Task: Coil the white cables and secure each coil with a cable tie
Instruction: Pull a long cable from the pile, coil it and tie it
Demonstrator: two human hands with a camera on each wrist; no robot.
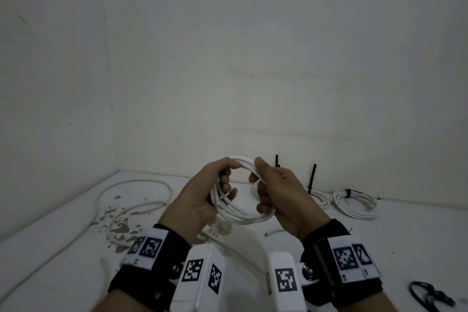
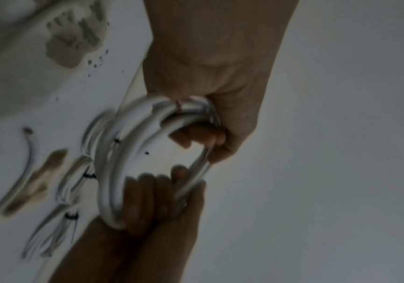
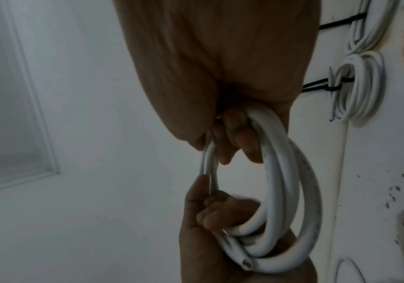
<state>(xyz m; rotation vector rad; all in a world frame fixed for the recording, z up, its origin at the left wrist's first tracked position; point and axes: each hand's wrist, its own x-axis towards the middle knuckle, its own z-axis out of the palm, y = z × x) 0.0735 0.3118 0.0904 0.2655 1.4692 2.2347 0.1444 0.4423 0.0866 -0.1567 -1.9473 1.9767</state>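
I hold a coil of white cable (image 1: 243, 216) up above the table with both hands. My left hand (image 1: 225, 185) grips its left side, the fingers hooked through the loop. My right hand (image 1: 263, 185) grips the right side, thumb on top of the strands. In the left wrist view my left hand (image 2: 203, 139) curls round the coil (image 2: 113, 172) from above, with the right hand (image 2: 152, 191) below. The right wrist view shows my right hand (image 3: 235, 137) gripping the coil (image 3: 293, 191) and a cut cable end (image 3: 318, 266) by my left hand (image 3: 215, 210). No tie shows on this coil.
Two tied coils (image 1: 354, 204) (image 1: 317, 197) lie at the back right with black tie tails (image 1: 312, 177) sticking up. A loose white cable (image 1: 134, 200) winds over the stained left part of the table (image 1: 76, 248). Loose black cable ties (image 1: 428, 296) lie at the near right.
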